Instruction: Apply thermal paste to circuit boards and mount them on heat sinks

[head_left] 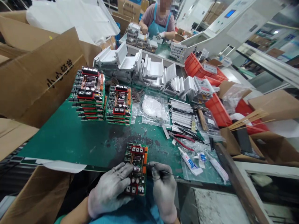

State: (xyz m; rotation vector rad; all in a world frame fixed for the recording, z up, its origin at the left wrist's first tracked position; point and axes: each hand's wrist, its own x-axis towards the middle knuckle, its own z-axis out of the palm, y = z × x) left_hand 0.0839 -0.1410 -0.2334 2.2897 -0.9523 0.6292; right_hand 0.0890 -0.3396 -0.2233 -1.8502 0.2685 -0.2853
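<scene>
A green circuit board (137, 161) with red-framed blocks at both ends and orange parts along its right side lies at the table's front edge, its near end reaching over it. My gloved left hand (114, 188) grips its left side, with fingers over the parts. At the right edge, my gloved right hand (164, 186) has its fingers pinched on a thin black strip, whose ends are partly hidden. Further back stand a tall stack of similar boards (90, 93) and a shorter stack (119, 104).
Silver heat sinks (151, 68) line the back. To the right lie white strips (179, 113), red-handled pliers (183, 138), glue tubes (190, 161) and red bins (201, 67). A large cardboard box (46, 68) borders the left. A co-worker (161, 21) works beyond the heat sinks.
</scene>
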